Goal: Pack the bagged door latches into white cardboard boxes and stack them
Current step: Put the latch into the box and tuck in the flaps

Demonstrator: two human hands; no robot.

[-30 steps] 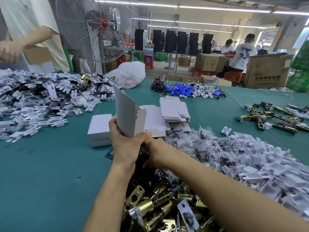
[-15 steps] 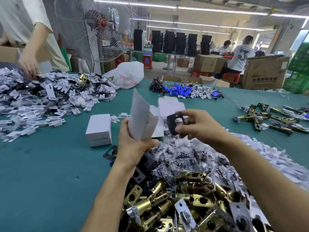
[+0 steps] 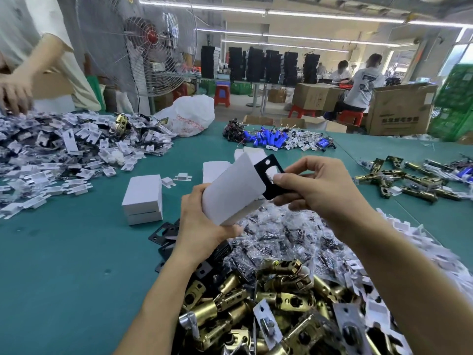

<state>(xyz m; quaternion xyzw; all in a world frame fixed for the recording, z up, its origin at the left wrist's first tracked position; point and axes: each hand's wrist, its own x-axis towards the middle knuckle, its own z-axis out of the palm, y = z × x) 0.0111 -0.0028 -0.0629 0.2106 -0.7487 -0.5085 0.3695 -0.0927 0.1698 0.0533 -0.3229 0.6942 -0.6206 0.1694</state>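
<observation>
Factory hall; teal-covered table (image 3: 64, 265). Step in hand, as I judge it: filling a box. Left hand (image 3: 199, 226) grips the open white cardboard box (image 3: 230, 193), mouth tilted toward one o'clock. Right hand (image 3: 322, 188), fingers (image 3: 281, 179) pinched shut on a flat black metal plate (image 3: 267, 172) at the box mouth — depth of entry unclear. Next: push the plate home, then add a latch from the heap of brass door latches (image 3: 276, 301) at six o'clock. Stack of two closed white boxes (image 3: 143, 201) sits at ten o'clock.

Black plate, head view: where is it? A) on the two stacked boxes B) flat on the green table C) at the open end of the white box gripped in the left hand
C: the right hand pinches the black plate at the mouth of the white box that the left hand grips.
</observation>
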